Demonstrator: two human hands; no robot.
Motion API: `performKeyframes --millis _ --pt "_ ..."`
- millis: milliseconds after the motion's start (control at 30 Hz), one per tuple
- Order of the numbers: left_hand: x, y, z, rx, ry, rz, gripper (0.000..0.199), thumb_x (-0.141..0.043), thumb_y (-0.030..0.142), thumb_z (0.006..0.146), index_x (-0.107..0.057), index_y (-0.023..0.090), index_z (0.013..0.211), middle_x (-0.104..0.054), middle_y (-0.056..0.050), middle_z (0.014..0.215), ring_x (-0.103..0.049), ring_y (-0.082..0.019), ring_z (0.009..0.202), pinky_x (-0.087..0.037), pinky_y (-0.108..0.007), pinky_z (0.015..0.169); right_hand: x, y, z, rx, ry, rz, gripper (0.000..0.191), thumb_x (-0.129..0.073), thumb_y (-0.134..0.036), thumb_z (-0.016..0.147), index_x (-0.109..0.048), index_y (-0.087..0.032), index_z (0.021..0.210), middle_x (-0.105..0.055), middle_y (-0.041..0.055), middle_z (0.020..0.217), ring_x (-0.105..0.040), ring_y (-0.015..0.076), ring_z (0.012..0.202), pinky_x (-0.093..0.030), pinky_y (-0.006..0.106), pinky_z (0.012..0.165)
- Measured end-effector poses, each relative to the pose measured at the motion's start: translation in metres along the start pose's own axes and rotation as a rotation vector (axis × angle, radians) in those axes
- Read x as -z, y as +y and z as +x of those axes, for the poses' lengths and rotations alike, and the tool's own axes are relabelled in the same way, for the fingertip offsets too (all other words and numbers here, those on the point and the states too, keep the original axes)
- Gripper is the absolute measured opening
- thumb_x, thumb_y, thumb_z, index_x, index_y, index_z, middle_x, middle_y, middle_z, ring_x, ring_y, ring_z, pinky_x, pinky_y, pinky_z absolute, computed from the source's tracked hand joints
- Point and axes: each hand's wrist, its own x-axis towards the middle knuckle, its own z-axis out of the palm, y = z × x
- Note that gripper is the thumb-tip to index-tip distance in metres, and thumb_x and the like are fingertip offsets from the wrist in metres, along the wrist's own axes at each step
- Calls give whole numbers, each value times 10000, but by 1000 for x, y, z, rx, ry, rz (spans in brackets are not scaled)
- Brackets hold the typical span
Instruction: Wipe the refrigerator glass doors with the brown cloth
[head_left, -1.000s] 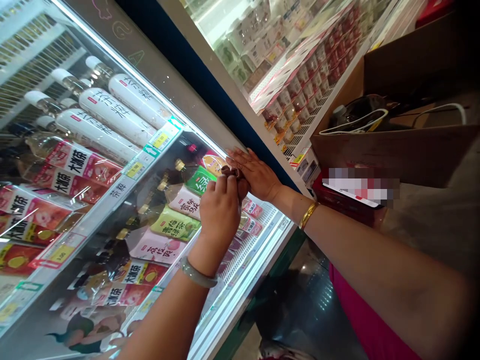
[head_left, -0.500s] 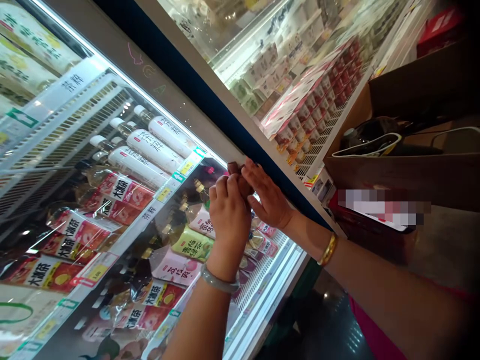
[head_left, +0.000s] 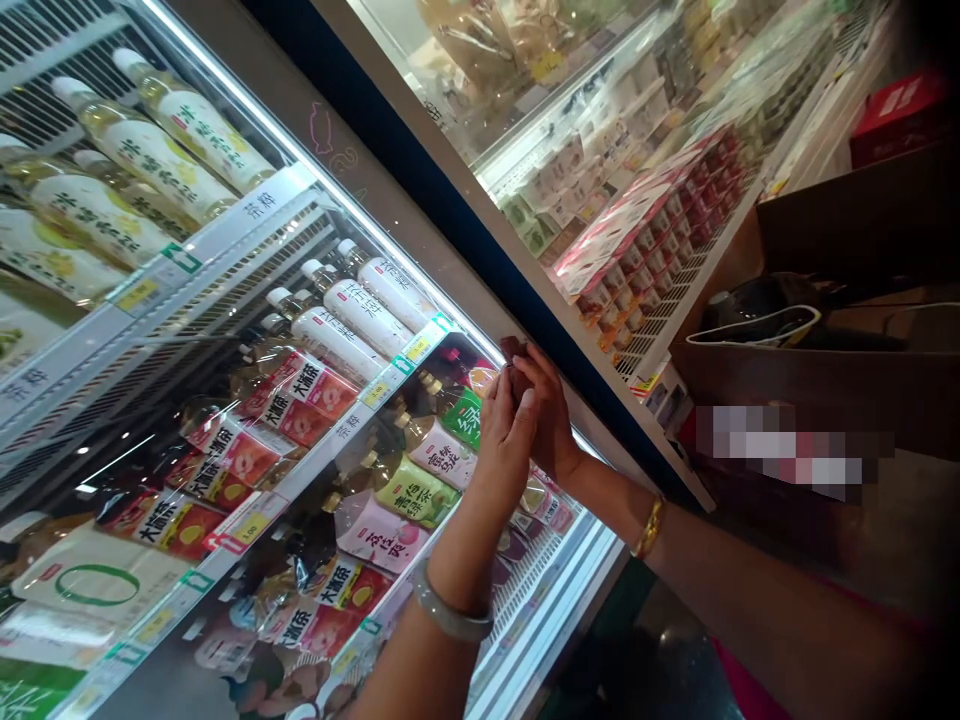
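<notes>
My left hand (head_left: 506, 430), with a grey bangle (head_left: 454, 605) on its wrist, is raised at the glass door of a lit drinks cooler. Its fingers are bent and pressed together, with the thumb up. Close against it is my right hand (head_left: 551, 410), fingers curled towards the left one; a gold bracelet (head_left: 650, 528) circles that wrist. Both are by the grey door frame (head_left: 442, 240). Whatever lies between the fingers is hidden. Dark finger-like shapes just above look like reflections in the glass. Behind the glass, green-labelled bottles (head_left: 460, 415) and pink-labelled bottles (head_left: 384, 535) lie near my left hand.
White-labelled bottles (head_left: 367, 315) and red-labelled tea bottles (head_left: 319, 390) fill the shelves. In the neighbouring cooler section stand stacked red-and-white cups (head_left: 645, 230). To the right is an open cardboard box (head_left: 787, 380) holding dark items and a white cord. A red box (head_left: 896, 115) sits farther back.
The view has shifted, so the shelves appear lower and farther right. My right hand's fingers, straighter before, are now curled in close to my left hand, which has turned with its thumb showing.
</notes>
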Motion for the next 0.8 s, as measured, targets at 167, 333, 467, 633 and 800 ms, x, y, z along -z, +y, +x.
performKeyframes --millis 167,333,467,633,800 --pt "51 2 24 -268 249 450 664 -406 530 1058 -460 109 1569 -581 -187 1535 -524 -325 1441 -380 -509 1238 -27 -18 77 297 -120 -85 312 -516 -348 1023 -668 -238 1272 -635 112 1409 -554 237 1395 -466 453 1212" --pt "55 -21 37 -382 453 621 685 -353 492 1072 -295 136 1654 -372 -156 1694 -237 -301 1623 -175 -532 1331 -8 -2 75 504 -241 -206 341 -631 -355 965 -640 -307 1303 -578 78 1502 -480 274 1473 -444 523 1219" --pt "46 -35 40 -353 436 634 740 -362 501 1062 -183 137 1681 -259 -154 1733 -121 -286 1646 -49 -555 1352 13 28 38 638 -257 -221 586 -766 -390 878 -526 -370 1412 -505 85 1563 -433 307 1514 -502 570 1166" --pt "41 -33 45 -287 423 619 749 -363 526 1061 -172 154 1683 -226 -145 1741 -112 -286 1646 -30 -589 1347 -14 18 92 585 -294 -203 557 -683 -472 930 -517 -323 1440 -467 107 1597 -413 302 1527 -362 578 1271" --pt "39 -31 45 -251 451 618 801 -328 583 1051 -157 119 1682 -185 -153 1752 -87 -284 1650 -15 -564 1351 -31 3 118 560 -312 -158 510 -657 -533 930 -583 -279 1366 -485 106 1578 -408 309 1521 -344 568 1279"
